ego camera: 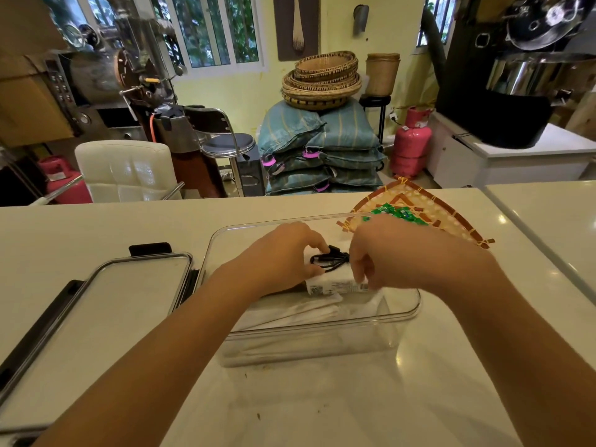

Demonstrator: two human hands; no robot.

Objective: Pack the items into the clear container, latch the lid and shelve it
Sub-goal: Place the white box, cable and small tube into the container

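Head view, packing stage. The clear container (314, 317) stands open at the centre of the white counter (96, 227); its lid (106, 317), with black latches, lies flat at its 9 o'clock, just beside it and not yet fitted. Both hands work inside the container's upper half: the left hand (283, 253) and the right hand (387, 253) are close together, fingers curled around the two ends of a white box (335, 283) bearing a coiled black cable (332, 259) on top. Whether each hand pinches the box, the cable, or both cannot be told. White folded packets (300, 312) already lie on the container floor beneath. At the container's 1 o'clock a woven tray (451, 217) holds small green items (392, 212), apparently still to be packed. Risks, as judged: the loose cable may slide off the box as it is lowered, or spring up and foul the rim, preventing the lid from seating; a box left riding high on the packets could stop the latches closing; the right forearm passes near the tray and could scatter the green items.
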